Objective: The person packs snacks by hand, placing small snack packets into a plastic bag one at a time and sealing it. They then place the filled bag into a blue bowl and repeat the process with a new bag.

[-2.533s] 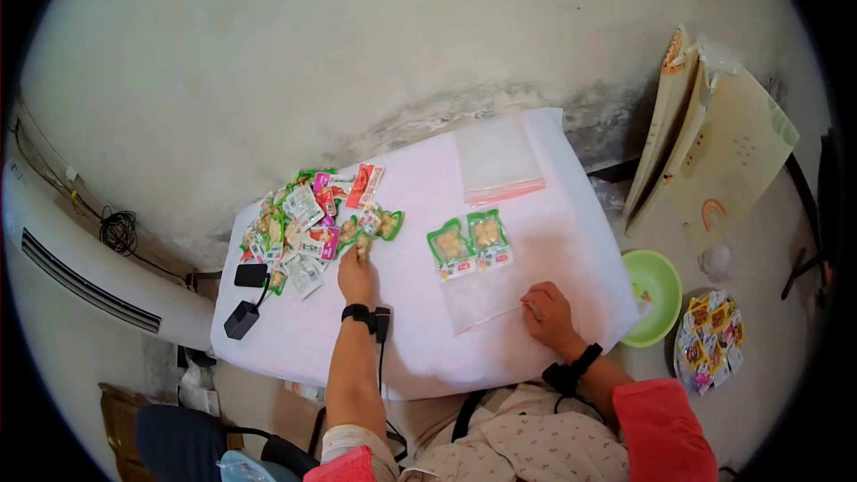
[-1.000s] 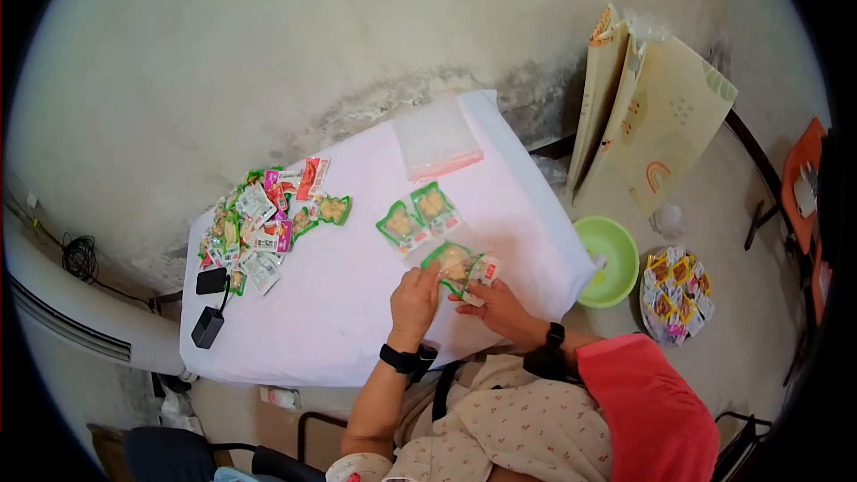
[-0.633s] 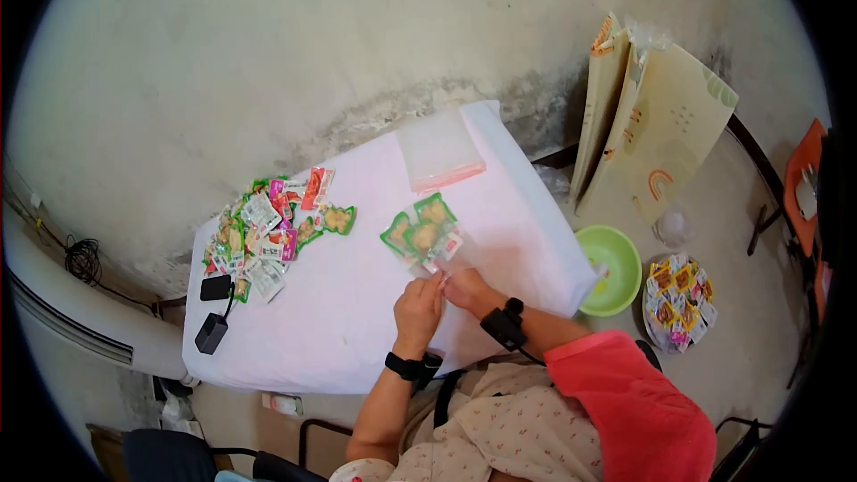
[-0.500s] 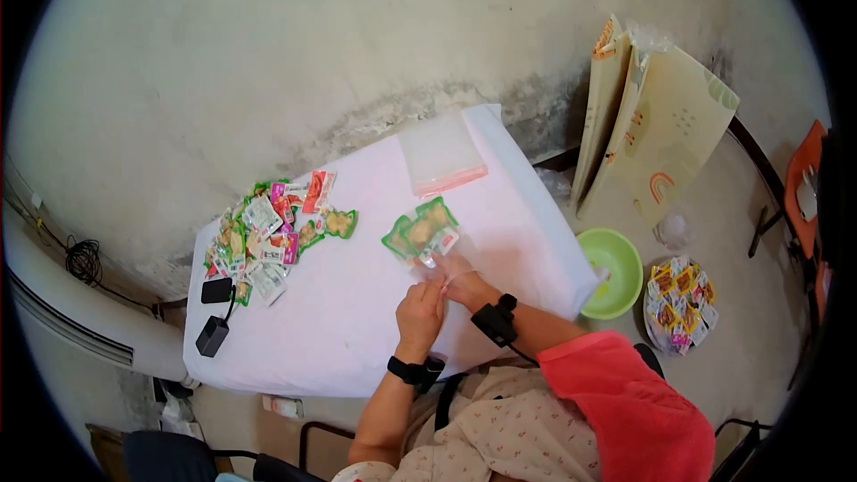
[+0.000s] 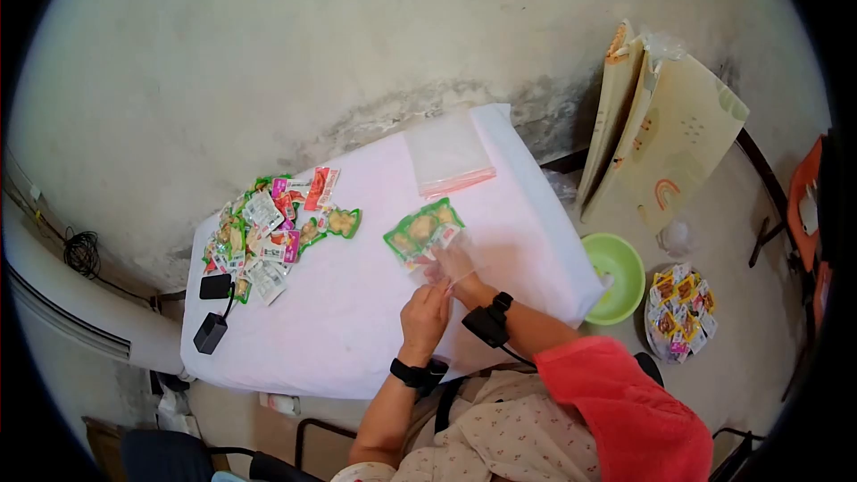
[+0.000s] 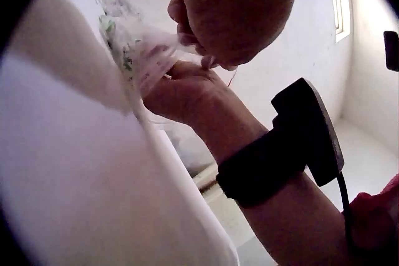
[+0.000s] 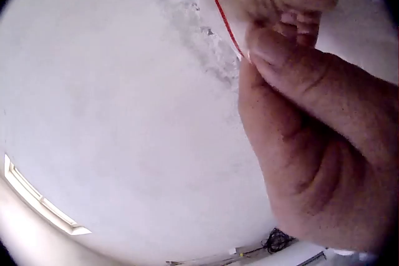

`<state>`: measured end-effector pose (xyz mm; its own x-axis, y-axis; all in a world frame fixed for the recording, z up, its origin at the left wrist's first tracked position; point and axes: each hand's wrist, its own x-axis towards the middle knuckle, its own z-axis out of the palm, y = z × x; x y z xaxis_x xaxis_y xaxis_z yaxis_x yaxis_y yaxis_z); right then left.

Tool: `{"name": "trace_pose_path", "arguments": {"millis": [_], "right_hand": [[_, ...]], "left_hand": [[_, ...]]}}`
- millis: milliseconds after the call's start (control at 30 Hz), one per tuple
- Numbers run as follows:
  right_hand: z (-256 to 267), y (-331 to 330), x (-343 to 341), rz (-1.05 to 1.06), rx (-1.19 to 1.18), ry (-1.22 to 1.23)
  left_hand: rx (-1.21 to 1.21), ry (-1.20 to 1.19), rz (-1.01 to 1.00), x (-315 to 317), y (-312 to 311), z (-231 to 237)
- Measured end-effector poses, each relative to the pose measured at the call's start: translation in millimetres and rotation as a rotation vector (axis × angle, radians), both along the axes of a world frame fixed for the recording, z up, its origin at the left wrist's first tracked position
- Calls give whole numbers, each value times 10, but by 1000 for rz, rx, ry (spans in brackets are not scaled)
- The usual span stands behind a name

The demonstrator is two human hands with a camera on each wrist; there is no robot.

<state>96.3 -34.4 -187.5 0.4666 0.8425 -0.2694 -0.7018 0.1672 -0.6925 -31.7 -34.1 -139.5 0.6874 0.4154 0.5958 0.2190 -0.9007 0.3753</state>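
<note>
From here, the green-edged packs [image 5: 420,228] lie ahead and left of the nearer right hand [image 5: 456,269], finger state not discernible, while the left hand [image 5: 424,317] pinches the clear bag [image 6: 148,66] by its edge.

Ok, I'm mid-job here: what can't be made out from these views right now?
What the right hand holds, if anything: left wrist view, lost in the blurred plastic of the bag.
Lettering on the packets: head view, too small.
Bottom of the pile: head view, covered by upper packets.
Part of the bowl: head view, behind the table.
Rest of the orange thing: head view, cut off by the dark right edge.
</note>
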Motion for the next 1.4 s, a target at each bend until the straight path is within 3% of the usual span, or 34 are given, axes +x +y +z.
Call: {"name": "trace_pose_path", "arguments": {"millis": [100,200,267,300,367,467,500,567,600,667,800,900,1000,1033,1067,1200,1267,1300,1367,1400], "right_hand": [[80,52,29,36,-59,26],[28,31,47,145,-117,-112],[-126,-103,17,109,271,-914],[-145,-101,5,111,270,-916],[-176,-83,-26,247,145,18],[-290,0,-41,186,188,56],[-274,25,-30,196,192,58],[-244,79,20,349,-124,-180],[-297,94,22,364,-119,-181],[-332,98,17,319,-130,-631],[-214,-195,-87,208,-88,-529],[-248,-486,-52,272,-163,-629],[-232,-615,-55,304,-40,-834],[-167,-637,-43,365,-99,-714],[-136,-644,-32,423,-156,-593],[-583,-361,-130,237,-27,-784],[-687,-249,-130,239,-6,-393],[-629,-275,-124,227,-11,-392],[-490,-438,-114,194,-123,-735],[-387,-513,-107,176,-141,-732]], "left_hand": [[-8,-23,4,14,16,30],[10,-93,-20,26,73,-16],[-10,-69,-14,10,74,-28],[-30,-47,-11,9,72,-36],[-44,-64,-14,26,62,-50],[-54,-76,-19,38,41,-84],[-46,-76,-15,30,46,-92],[-34,-74,-6,15,53,-88],[-27,-73,-13,8,51,-83],[-63,-59,-6,-11,42,-41],[-105,-45,-2,-68,63,-13],[-247,70,-46,-204,125,30],[-188,-39,-14,-183,462,-38],[-255,-19,56,-149,581,-3],[-175,17,121,-87,748,16],[-74,34,299,171,1484,-150],[19,66,326,230,1754,-200],[55,133,383,249,1854,-233],[57,223,444,283,1986,-308],[40,259,452,283,2075,-368]]}}
